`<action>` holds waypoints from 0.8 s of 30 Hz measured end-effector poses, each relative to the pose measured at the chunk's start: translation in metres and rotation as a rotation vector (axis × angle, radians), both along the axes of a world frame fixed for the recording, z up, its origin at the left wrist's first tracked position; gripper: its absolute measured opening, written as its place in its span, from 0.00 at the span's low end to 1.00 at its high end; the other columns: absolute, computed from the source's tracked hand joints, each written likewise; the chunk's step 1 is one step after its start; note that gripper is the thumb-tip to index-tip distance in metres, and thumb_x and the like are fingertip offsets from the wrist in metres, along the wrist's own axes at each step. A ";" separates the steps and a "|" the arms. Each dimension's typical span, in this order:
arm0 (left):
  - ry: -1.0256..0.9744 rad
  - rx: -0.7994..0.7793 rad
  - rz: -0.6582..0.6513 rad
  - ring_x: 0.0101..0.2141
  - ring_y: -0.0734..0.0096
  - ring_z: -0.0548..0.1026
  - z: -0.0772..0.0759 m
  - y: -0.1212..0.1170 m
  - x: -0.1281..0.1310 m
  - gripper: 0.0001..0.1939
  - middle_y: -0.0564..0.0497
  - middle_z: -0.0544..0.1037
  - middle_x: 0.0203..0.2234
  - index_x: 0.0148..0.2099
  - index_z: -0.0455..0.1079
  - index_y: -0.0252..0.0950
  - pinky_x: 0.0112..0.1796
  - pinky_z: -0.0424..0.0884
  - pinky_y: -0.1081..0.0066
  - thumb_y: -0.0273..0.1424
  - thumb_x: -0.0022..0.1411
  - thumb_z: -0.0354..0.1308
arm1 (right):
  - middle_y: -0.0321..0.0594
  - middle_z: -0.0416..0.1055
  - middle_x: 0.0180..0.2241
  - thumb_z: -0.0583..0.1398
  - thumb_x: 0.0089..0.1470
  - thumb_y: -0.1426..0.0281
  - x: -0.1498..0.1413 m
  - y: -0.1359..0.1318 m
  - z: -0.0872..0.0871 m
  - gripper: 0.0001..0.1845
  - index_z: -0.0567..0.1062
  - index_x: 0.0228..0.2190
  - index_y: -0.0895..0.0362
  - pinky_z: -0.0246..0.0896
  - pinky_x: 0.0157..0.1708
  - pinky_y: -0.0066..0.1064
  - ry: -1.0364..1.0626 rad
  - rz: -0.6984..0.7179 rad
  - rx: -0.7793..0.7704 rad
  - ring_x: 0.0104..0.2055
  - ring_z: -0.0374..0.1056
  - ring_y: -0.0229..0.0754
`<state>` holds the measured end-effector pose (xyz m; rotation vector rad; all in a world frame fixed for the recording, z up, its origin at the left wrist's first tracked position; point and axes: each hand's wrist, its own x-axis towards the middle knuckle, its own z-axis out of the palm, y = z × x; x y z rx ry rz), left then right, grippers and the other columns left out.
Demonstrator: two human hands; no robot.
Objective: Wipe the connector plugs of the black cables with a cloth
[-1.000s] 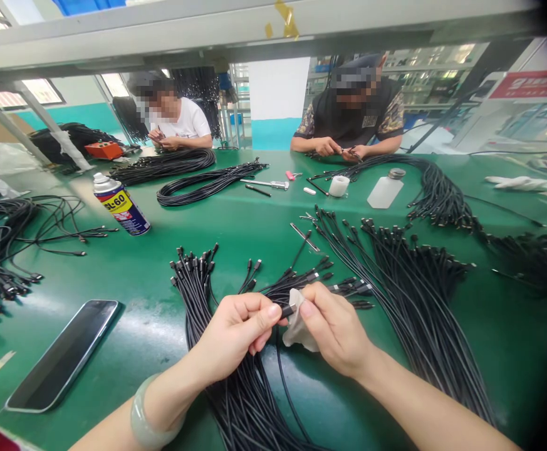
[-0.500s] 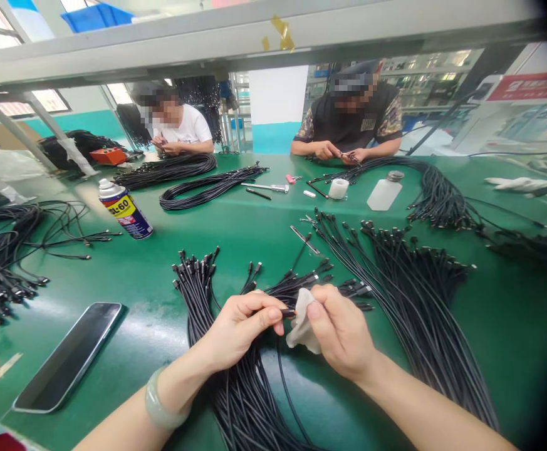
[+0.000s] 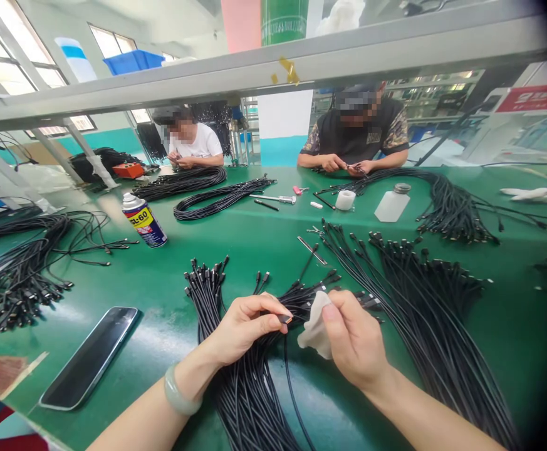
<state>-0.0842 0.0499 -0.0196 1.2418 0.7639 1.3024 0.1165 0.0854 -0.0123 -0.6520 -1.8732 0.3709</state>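
Note:
Between thumb and fingers, my left hand (image 3: 250, 326) pinches the black plug of a cable connector (image 3: 285, 319), its metal tip pointing right. My right hand (image 3: 355, 335) is closed on a crumpled whitish cloth (image 3: 316, 326), held just right of the plug with a small gap between them. Under my left hand runs a thick bundle of black cables (image 3: 249, 401), its plug ends fanned out beyond the hand. Behind my hands lie more cable ends (image 3: 308, 289), partly hidden. A second large bundle of black cables (image 3: 423, 313) spreads out on the right.
A smartphone (image 3: 89, 357) and a spray can (image 3: 144, 220) are on the green table (image 3: 160, 282) at left, near another cable heap (image 3: 33, 275). Tweezers (image 3: 311, 249), a tape roll (image 3: 345, 200) and a bottle (image 3: 393, 203) sit farther back. Two people work opposite, below a shelf beam (image 3: 183, 88).
The cloth has come away from the plug to the right with my right hand. My left hand has turned the plug slightly. The whole view has shifted, with more of the shelf showing.

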 end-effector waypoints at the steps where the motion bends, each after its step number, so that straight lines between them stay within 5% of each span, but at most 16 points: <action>1: -0.005 -0.001 -0.002 0.30 0.70 0.75 0.000 0.000 0.000 0.10 0.50 0.77 0.24 0.37 0.81 0.37 0.37 0.71 0.68 0.38 0.57 0.70 | 0.31 0.63 0.23 0.51 0.65 0.75 0.000 0.000 0.000 0.10 0.65 0.31 0.54 0.55 0.24 0.25 0.002 -0.001 0.005 0.22 0.60 0.34; 24: -0.001 0.016 -0.023 0.31 0.71 0.76 0.000 0.000 0.000 0.08 0.50 0.77 0.25 0.38 0.81 0.38 0.38 0.71 0.69 0.36 0.59 0.68 | 0.30 0.63 0.22 0.51 0.65 0.74 -0.001 0.002 -0.001 0.10 0.65 0.31 0.54 0.57 0.23 0.26 -0.030 -0.009 0.007 0.21 0.62 0.35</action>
